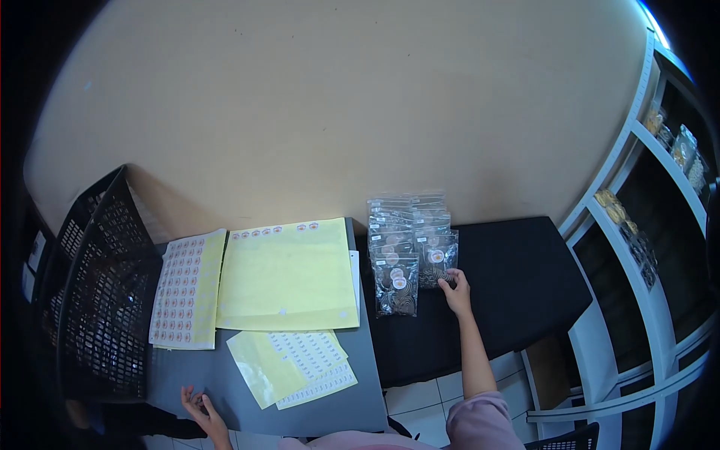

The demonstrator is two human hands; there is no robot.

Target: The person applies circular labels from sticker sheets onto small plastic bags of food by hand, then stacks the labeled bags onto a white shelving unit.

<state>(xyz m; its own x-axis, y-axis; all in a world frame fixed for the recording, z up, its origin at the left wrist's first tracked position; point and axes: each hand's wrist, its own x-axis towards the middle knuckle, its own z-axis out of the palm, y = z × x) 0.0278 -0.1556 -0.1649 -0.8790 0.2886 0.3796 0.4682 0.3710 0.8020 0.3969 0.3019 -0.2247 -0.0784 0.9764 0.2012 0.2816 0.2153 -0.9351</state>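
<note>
My right hand (456, 292) is at the lower right corner of a clear plastic packet (436, 259), thumb and fingers closed on its edge. The packet has a round sticker and dark, coiled contents I cannot name. Left of it lies another such packet (397, 285), at the front of an overlapping row; similar packets (429, 202) reach back to the wall. My left hand (198, 409) holds nothing, its fingers apart and partly curled, by the front edge of the grey table (187, 375). Nearest to it are small yellow-backed label sheets (300, 367).
A large yellow backing sheet (289, 277) with a few stickers left lies beside a fuller sticker sheet (184, 292). Black plastic baskets (101, 300) stand at the left. The packets rest on a black-covered table (517, 292). White shelves (637, 300) holding bagged goods rise at the right.
</note>
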